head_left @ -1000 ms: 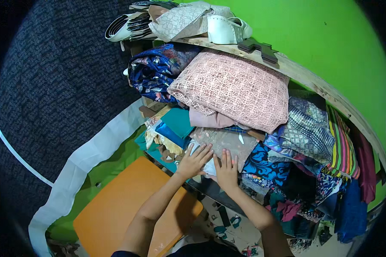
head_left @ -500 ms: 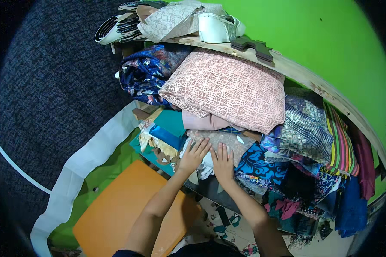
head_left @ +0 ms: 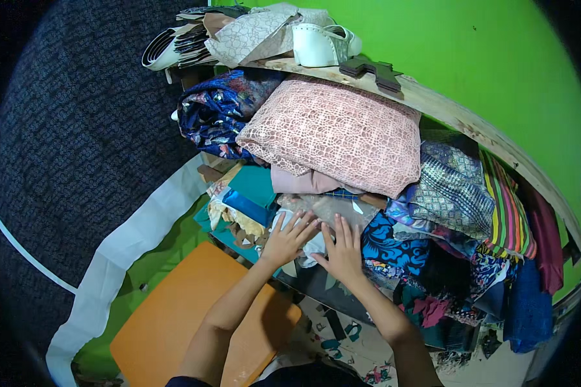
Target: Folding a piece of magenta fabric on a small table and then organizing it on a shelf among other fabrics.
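Observation:
My left hand (head_left: 289,240) lies with its fingers stretched out over a white cloth (head_left: 281,218) and the edge of a greyish, partly see-through sheet (head_left: 334,205), which could be plastic or thin fabric. Beside it, my right hand (head_left: 343,250) is flat on the same pile, fingers pointing away from me and thumb apart. Neither hand grips anything. Just left of my left hand is a blue packet (head_left: 249,205) on teal cloth (head_left: 253,180). To the right of my right hand sits a folded blue-and-black patterned cloth (head_left: 394,246).
A large pink lace-covered bundle (head_left: 336,132) sits behind my hands, under a wooden shelf (head_left: 445,104). Stacked fabrics, including a striped one (head_left: 507,209), fill the right. An orange tabletop or stool (head_left: 187,313) stands at lower left. Scraps (head_left: 332,345) litter the floor.
My right hand has shifted slightly right and nearer to me, and its thumb has spread out. My left hand stays nearly in place. The view has shifted a little.

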### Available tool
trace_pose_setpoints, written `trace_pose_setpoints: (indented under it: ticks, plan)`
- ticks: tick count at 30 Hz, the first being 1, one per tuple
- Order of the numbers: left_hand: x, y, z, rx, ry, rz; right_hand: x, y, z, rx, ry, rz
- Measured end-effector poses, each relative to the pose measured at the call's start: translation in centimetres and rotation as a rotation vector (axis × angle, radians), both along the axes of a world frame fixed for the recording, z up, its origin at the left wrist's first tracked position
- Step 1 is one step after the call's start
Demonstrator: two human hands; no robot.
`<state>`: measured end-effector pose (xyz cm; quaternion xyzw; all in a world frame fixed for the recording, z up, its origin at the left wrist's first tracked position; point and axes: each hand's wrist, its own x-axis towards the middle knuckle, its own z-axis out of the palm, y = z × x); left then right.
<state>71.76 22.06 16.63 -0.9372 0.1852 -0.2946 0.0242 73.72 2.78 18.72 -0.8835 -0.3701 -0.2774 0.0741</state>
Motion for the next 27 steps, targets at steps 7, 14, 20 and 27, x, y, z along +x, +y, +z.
trace_pose_setpoints:
  ticks: [7,14,20,27]
  plan:
    - [-1.9,0.3,-1.5,0.003,0.154,0.033,-0.7,-0.6,-2.7,-0.113,-0.098,0.069]
    - [-1.2,0.7,-3.0,0.107,-0.002,0.069,-0.1,1.3,-6.0,-0.137,-0.166,0.082]
    - [-0.7,1.1,-2.5,-0.018,-0.046,0.030,1.5,2.2,-6.5,0.025,-0.134,0.113]
    - [-1.8,-0.5,-2.0,-0.215,0.073,-0.126,0.0,0.8,-5.4,0.016,0.030,0.158]
